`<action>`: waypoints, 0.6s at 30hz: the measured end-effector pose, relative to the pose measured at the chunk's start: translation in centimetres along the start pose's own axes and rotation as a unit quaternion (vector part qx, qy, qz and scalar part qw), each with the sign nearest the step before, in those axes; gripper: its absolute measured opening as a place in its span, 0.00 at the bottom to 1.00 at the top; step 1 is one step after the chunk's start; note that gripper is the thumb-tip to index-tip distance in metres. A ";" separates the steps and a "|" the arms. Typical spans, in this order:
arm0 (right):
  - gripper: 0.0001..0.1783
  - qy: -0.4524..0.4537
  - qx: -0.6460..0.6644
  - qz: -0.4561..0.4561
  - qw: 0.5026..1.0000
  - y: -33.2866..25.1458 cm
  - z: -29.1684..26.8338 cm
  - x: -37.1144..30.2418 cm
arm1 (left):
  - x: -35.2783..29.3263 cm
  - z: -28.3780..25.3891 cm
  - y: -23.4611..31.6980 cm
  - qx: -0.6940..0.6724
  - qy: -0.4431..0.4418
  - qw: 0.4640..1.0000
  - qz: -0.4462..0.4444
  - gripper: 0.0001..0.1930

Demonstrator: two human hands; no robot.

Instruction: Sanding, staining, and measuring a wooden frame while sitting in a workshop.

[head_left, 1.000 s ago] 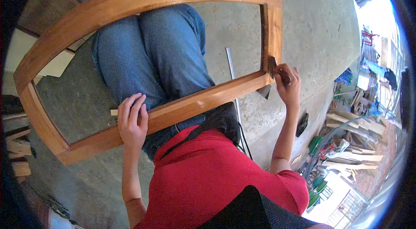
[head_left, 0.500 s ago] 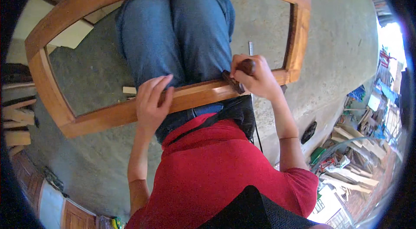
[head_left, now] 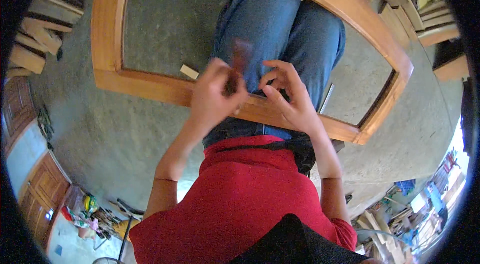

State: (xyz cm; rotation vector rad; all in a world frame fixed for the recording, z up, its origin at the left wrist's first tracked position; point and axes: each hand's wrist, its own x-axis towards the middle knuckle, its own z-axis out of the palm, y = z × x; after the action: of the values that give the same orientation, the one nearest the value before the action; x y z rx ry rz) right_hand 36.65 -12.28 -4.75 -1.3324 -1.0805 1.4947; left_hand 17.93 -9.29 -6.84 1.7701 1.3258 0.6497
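A varnished wooden frame (head_left: 150,86) with a curved far rail lies across my lap, my jeans (head_left: 260,19) showing through its opening. In my left hand (head_left: 212,94), closed over the near rail, is a dark brown brush (head_left: 241,54). Motion blurs the brush; its flat head points away from me above my thigh. My right hand (head_left: 292,96) is just right of it, over the same rail, with fingers bent and apart and nothing seen in them.
On the concrete floor are a small pale wood block (head_left: 189,71) and a ruler-like strip (head_left: 327,98), both seen through the frame. Wooden boards (head_left: 40,39) are piled at the left, with more timber (head_left: 450,66) at the far right. A wooden door (head_left: 42,189) stands at lower left.
The brush has passed from my right hand to my left and come off the near rail. My view has swung left, so the frame and my legs appear further right.
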 end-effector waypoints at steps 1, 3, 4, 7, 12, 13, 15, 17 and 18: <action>0.12 -0.048 -0.090 -0.001 0.995 -0.7 -0.7 0.1 | -0.4 -1.2 -0.8 -0.027 0.022 0.997 -0.071 0.07; 0.12 -0.065 -0.117 0.003 0.991 -0.1 -1.7 -0.1 | -0.6 -4.3 -3.0 -0.071 0.076 0.980 -0.168 0.05; 0.12 -0.077 -0.148 0.004 0.986 0.5 -2.0 -0.1 | -0.7 -5.6 -4.2 -0.015 0.129 0.982 -0.141 0.05; 0.12 -0.064 -0.127 0.015 0.990 1.4 -2.6 -0.3 | -0.7 -9.5 -6.6 0.068 0.245 0.962 -0.099 0.07; 0.10 -0.025 -0.127 0.018 0.991 0.8 -3.8 -1.0 | 0.2 -16.1 -8.9 0.161 0.237 0.955 -0.077 0.08; 0.10 -0.002 -0.117 0.041 0.992 0.8 -4.1 -1.1 | 0.3 -17.0 -8.9 0.141 0.215 0.962 -0.093 0.08; 0.11 0.014 -0.102 0.056 0.993 1.1 -4.8 -1.6 | 0.8 -18.0 -8.2 0.181 0.200 0.958 -0.096 0.09; 0.11 0.069 -0.100 0.056 0.991 1.4 -5.8 -2.1 | 1.2 -19.4 -8.4 0.204 0.174 0.957 -0.113 0.09; 0.11 0.064 -0.094 0.049 0.992 1.4 -6.3 -2.3 | 1.5 -20.1 -8.1 0.212 0.181 0.954 -0.111 0.09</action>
State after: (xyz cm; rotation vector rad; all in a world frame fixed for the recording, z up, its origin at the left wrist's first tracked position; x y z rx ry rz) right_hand 43.02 -14.48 -5.86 -1.6099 -1.1088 1.3836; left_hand -1.68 -0.87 -2.97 1.8457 2.0074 0.6131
